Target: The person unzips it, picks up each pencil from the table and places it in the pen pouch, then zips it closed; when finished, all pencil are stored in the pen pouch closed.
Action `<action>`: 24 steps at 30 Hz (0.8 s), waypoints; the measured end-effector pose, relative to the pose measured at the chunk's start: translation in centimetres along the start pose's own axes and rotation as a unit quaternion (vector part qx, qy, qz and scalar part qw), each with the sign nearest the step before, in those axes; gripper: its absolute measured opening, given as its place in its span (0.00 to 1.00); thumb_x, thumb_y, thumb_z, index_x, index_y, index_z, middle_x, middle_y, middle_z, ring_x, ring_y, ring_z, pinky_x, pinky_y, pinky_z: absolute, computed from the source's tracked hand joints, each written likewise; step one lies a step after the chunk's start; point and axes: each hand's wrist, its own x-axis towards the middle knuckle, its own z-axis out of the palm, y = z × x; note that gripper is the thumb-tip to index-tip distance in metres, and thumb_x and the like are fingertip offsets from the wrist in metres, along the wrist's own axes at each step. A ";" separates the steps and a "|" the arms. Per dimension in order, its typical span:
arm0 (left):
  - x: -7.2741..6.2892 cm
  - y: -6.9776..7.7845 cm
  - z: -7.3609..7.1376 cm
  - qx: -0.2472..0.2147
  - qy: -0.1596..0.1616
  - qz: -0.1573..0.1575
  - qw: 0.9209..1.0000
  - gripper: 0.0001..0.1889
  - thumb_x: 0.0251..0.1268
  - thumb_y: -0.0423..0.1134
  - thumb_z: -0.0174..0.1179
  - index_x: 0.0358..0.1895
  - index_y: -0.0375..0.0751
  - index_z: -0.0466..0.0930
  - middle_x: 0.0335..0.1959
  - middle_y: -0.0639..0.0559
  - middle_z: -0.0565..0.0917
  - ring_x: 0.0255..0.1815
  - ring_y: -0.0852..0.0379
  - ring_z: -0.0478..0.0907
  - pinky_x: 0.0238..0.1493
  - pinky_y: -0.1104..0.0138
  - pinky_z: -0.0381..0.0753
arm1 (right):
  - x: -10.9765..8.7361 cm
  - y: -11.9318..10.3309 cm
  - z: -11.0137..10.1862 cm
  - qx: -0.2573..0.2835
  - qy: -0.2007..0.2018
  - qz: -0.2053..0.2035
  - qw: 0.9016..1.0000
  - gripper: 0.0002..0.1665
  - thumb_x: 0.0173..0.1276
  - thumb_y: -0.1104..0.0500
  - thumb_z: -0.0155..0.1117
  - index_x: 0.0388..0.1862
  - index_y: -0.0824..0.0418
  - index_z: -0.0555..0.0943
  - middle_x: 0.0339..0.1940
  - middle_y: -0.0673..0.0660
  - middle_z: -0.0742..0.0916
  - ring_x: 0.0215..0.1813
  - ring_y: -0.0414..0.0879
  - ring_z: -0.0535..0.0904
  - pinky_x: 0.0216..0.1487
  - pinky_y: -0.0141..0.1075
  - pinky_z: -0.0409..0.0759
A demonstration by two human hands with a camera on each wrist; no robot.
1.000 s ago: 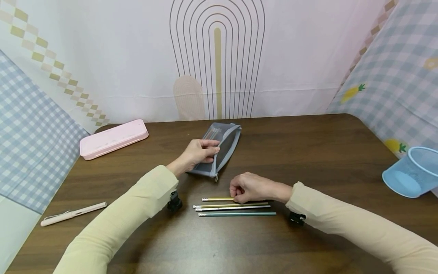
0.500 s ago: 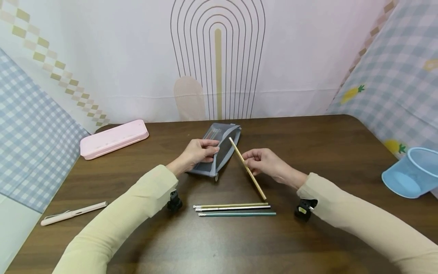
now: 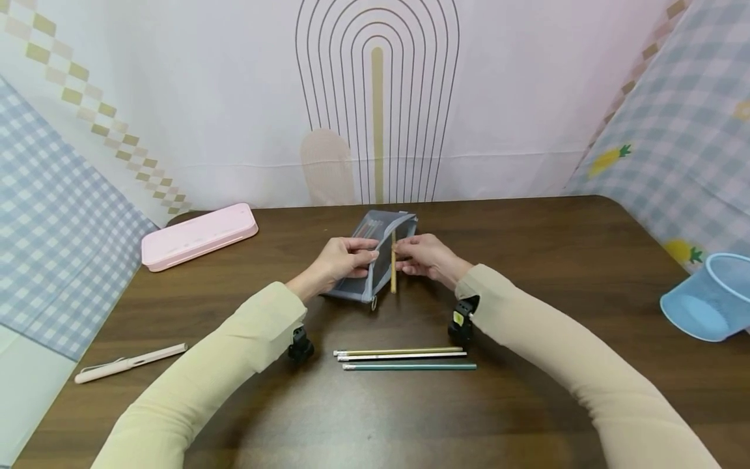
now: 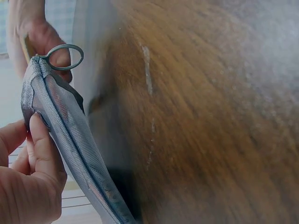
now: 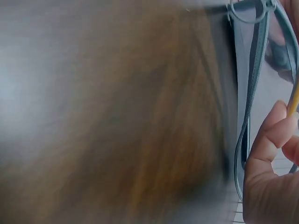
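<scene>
Over at a grey mesh pouch (image 3: 383, 266), slim gold pencil (image 3: 394, 279) poking below right hand's (image 3: 430, 256) pinch, left hand (image 3: 340, 260) pinching the pouch

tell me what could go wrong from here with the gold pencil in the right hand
The gold pencil that the right hand holds at the mouth of the mesh pouch could catch on its edge. The mesh pouch might also sag shut if the left hand loosens its pinch.
</scene>
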 end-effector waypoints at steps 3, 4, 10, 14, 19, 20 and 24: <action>0.0 0.1 0.0 -0.002 0.000 -0.002 1.000 0.19 0.66 0.34 0.58 0.60 0.37 0.75 0.51 0.40 0.81 0.29 0.68 0.77 0.31 0.75 0.81 | 0.7 -0.2 0.5 0.015 0.009 0.003 1.000 0.22 0.73 0.62 0.52 0.63 0.69 0.69 0.20 0.51 0.84 0.19 0.36 0.80 0.19 0.22 0.76; 0.0 0.1 0.0 -0.004 0.000 -0.003 1.000 0.19 0.66 0.34 0.58 0.60 0.37 0.75 0.51 0.40 0.81 0.28 0.68 0.78 0.30 0.76 0.81 | 0.9 -0.2 0.6 0.022 0.010 0.003 1.000 0.22 0.73 0.63 0.52 0.62 0.70 0.69 0.20 0.52 0.84 0.19 0.37 0.81 0.20 0.23 0.77; -0.1 0.1 0.1 -0.017 -0.003 -0.001 1.000 0.19 0.66 0.34 0.58 0.59 0.36 0.75 0.49 0.40 0.82 0.28 0.67 0.78 0.30 0.76 0.81 | 1.1 -0.2 1.1 0.052 0.000 0.007 0.999 0.22 0.73 0.64 0.51 0.63 0.72 0.69 0.24 0.55 0.84 0.21 0.41 0.83 0.26 0.25 0.81; -0.1 0.0 0.2 -0.015 -0.004 0.003 1.000 0.19 0.66 0.34 0.58 0.59 0.36 0.75 0.50 0.39 0.82 0.28 0.67 0.78 0.30 0.75 0.81 | 0.4 0.0 0.8 0.065 -0.012 0.004 0.998 0.24 0.73 0.65 0.49 0.66 0.73 0.65 0.33 0.59 0.82 0.25 0.42 0.84 0.32 0.27 0.83; -0.2 0.0 0.2 -0.012 -0.005 0.005 1.000 0.19 0.66 0.33 0.58 0.60 0.35 0.75 0.54 0.35 0.79 0.30 0.68 0.77 0.31 0.75 0.82 | -1.7 0.6 -0.2 0.034 -0.040 -0.019 0.998 0.23 0.73 0.66 0.50 0.64 0.74 0.64 0.34 0.57 0.81 0.28 0.41 0.83 0.34 0.28 0.83; -0.2 0.0 0.2 -0.012 -0.004 0.005 1.000 0.19 0.65 0.33 0.58 0.60 0.35 0.75 0.55 0.35 0.78 0.30 0.68 0.77 0.31 0.75 0.82 | -2.2 0.8 -0.4 0.019 -0.052 -0.026 0.998 0.22 0.73 0.66 0.50 0.63 0.74 0.64 0.33 0.56 0.82 0.29 0.40 0.83 0.34 0.28 0.83; -0.1 0.0 0.2 -0.009 -0.003 0.010 1.000 0.19 0.65 0.33 0.58 0.60 0.34 0.74 0.55 0.35 0.78 0.30 0.68 0.77 0.32 0.75 0.82 | -4.1 1.8 -1.1 -0.053 -0.111 -0.044 0.991 0.20 0.70 0.67 0.54 0.58 0.76 0.69 0.31 0.52 0.84 0.32 0.39 0.81 0.34 0.27 0.82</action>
